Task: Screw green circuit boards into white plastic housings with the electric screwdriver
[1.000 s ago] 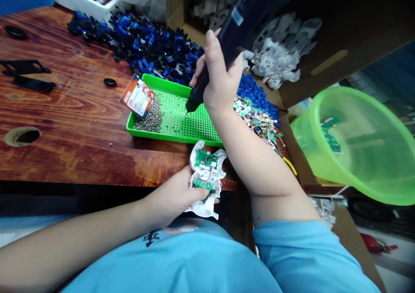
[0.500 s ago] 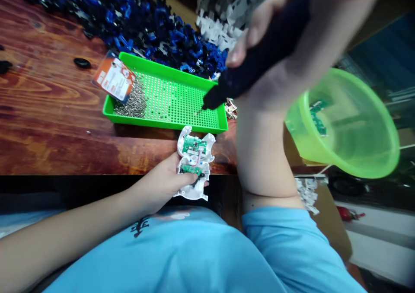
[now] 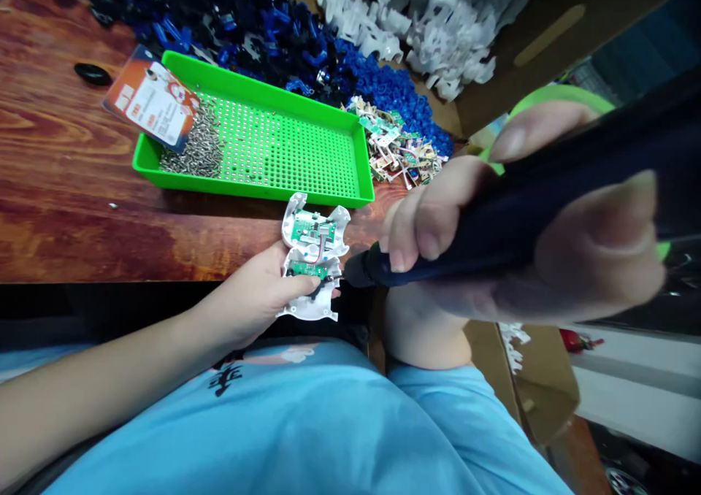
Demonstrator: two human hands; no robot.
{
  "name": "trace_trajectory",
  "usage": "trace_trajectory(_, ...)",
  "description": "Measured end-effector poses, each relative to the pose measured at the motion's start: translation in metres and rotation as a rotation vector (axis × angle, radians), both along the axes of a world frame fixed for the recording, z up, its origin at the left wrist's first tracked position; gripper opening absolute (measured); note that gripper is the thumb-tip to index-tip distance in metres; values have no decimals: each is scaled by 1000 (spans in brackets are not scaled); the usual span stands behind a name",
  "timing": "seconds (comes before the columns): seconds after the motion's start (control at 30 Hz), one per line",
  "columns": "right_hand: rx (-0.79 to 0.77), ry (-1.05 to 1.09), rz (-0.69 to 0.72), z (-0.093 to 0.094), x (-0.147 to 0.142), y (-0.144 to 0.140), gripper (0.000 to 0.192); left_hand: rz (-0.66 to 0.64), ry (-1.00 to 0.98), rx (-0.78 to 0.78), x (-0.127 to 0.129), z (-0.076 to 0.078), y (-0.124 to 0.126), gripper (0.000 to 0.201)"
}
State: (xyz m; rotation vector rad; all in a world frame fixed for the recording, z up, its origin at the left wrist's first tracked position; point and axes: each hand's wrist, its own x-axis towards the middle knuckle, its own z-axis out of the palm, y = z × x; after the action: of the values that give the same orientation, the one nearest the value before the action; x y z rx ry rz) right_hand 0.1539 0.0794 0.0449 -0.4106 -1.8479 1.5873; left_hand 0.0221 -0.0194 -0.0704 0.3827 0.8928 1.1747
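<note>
My left hand (image 3: 277, 283) grips a white plastic shell (image 3: 312, 307) at the table's front edge, with the thumb pressed over its lower part. Inside the shell sit green circuit boards (image 3: 312, 228) joined by thin wires. My right hand (image 3: 438, 217) is wrapped round a dark electric screwdriver (image 3: 504, 210), large and close to the camera. Its tip meets the right side of the shell near the lower board, beside my left thumb. Whether a screw is on the tip is too small to tell.
Beyond the shell lies a green perforated tray (image 3: 257, 188) with a heap of screws (image 3: 197, 144) and a labelled card (image 3: 150, 101). Blue and black parts (image 3: 263, 35), small circuit boards (image 3: 399, 144) and white shells (image 3: 449, 35) are piled behind. A light-green basin (image 3: 569, 93) is partly hidden at right.
My right hand has brought the screwdriver from over the tray down to the shell, swinging it closer to level. My left hand keeps its hold on the shell. The view has shifted slightly.
</note>
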Motion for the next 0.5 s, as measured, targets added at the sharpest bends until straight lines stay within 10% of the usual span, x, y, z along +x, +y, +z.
trace_trajectory(0.5, -65, 89, -78, -18, 1, -12, 25, 51, -84, -7, 4, 4, 1, 25)
